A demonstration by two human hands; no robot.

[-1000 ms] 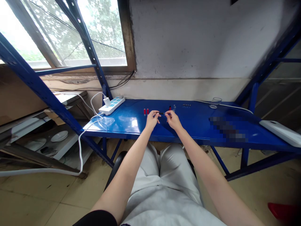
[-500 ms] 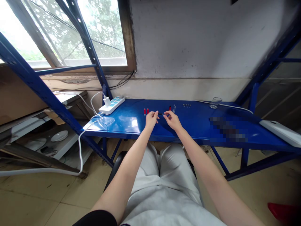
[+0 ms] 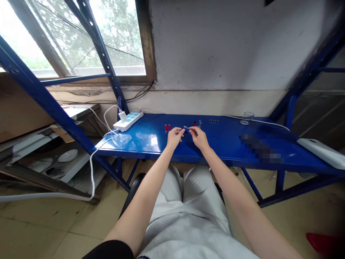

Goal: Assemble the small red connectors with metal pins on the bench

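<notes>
Both my hands meet over the blue metal shelf (image 3: 151, 138). My left hand (image 3: 174, 136) is pinched closed near a small dark part that I cannot make out clearly. My right hand (image 3: 198, 136) pinches a small bluish piece (image 3: 186, 127) at its fingertips, close to the left fingers. Two small red caps (image 3: 167, 127) stand just behind my left hand. A red piece (image 3: 194, 123) and a small clear piece (image 3: 199, 123) stand behind my right hand. A row of tiny dark parts (image 3: 214, 121) lies further right.
A white power strip (image 3: 128, 120) with a plugged-in charger and white cable lies at the shelf's back left. A clear glass (image 3: 247, 117) stands at the back right, a white flat object (image 3: 322, 151) at the far right. Blue rack posts rise on both sides.
My fingertips have drawn closer together and lifted slightly; a small bluish piece now shows at my right fingertips where a dark thin part was held between both hands.
</notes>
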